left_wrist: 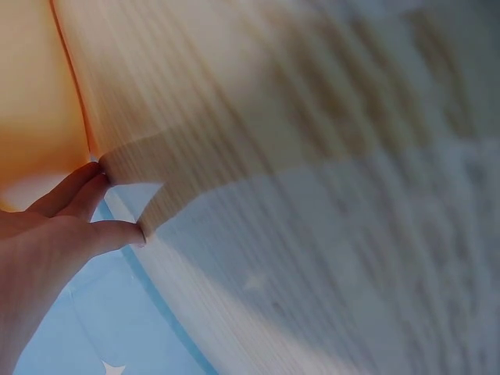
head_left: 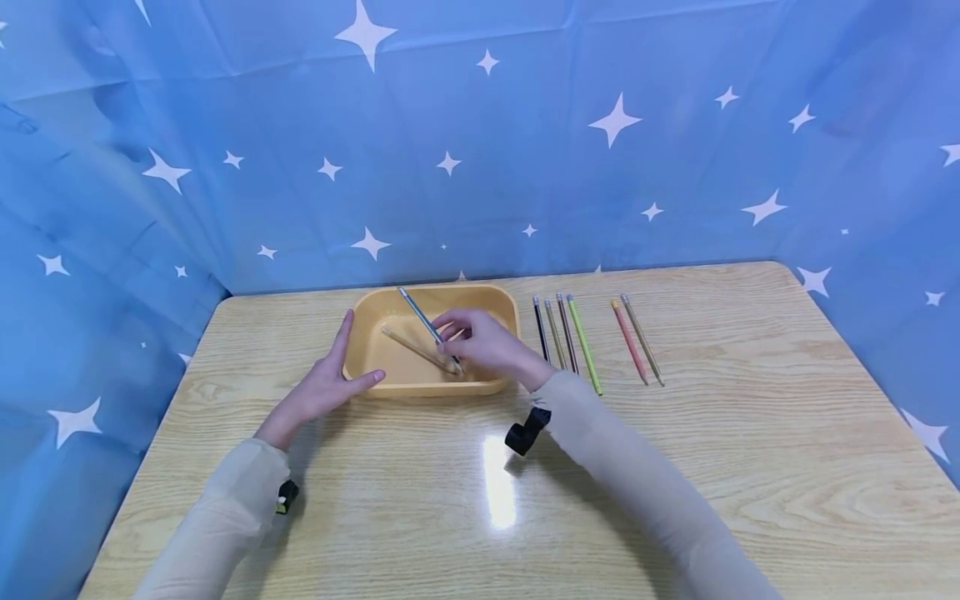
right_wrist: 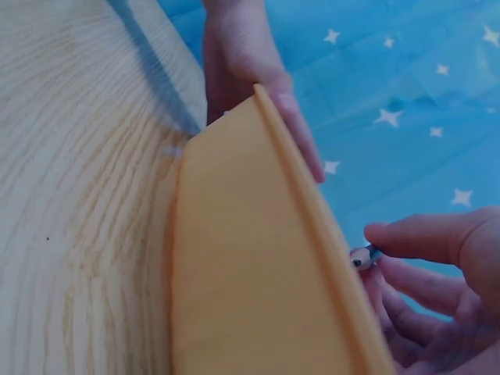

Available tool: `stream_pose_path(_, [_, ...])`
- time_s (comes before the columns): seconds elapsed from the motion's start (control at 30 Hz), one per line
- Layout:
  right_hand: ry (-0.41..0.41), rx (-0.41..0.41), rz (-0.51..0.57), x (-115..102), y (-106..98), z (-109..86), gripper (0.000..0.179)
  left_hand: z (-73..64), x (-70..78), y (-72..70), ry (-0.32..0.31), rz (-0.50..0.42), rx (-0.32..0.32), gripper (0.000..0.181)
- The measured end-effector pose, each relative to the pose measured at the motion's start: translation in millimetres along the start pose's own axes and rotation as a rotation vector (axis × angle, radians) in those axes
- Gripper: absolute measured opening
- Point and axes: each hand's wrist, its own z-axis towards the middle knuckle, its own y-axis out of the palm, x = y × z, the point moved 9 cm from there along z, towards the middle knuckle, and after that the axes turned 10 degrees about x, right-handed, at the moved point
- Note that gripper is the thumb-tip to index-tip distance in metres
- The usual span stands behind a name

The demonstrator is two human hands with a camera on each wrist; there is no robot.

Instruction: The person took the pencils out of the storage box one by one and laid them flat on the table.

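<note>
A shallow yellow-orange tray sits near the back of the table. Over its inside, my right hand pinches a blue pencil between thumb and fingers. The pencil slants, one end up toward the tray's back rim; its sharpened tip shows beside the tray wall in the right wrist view. Within the tray lies a tan pencil. My left hand rests against the tray's left end, fingers straight along the side and thumb spread by the front rim.
Right of the tray lie several pencils, among them a dark one and a green one. Farther right, a red pencil and a brownish one lie together. A blue starred curtain hangs behind the wooden table.
</note>
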Motion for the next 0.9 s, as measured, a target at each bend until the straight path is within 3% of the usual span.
stream_pose_path(0.5, [-0.035,0.071,0.097,-8.3,-43.0,-26.8,0.036,-0.3,0.4,-0.1,0.035,0.009,0.005,0.106])
stream_pose_path(0.9, [-0.029,0.159,0.069,13.6,-87.4,-48.5,0.039,-0.4,-0.4,0.3,0.034,0.009,0.004,0.106])
